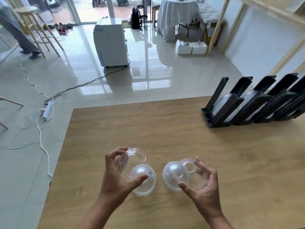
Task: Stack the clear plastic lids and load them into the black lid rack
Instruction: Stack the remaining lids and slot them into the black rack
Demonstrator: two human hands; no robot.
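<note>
Head view: both hands grip clear domed lids over the wooden bench (165,123) — left hand (115,177) curled round one lid (132,161), right hand (204,187) round another (189,172). Two more lids (143,180) lie between. Black lid rack (234,106) at two o'clock, partly loaded.

Glossy pale tile floor (148,76) reflecting daylight from glass doors (92,7) at back. White wheeled unit (111,43) mid-room, black cord (85,83) to power strip (47,109). Wood stool (38,30) left, cloth-covered table (178,15) and backpack (136,18) at back. Wood tabletop (165,126) in fg.
</note>
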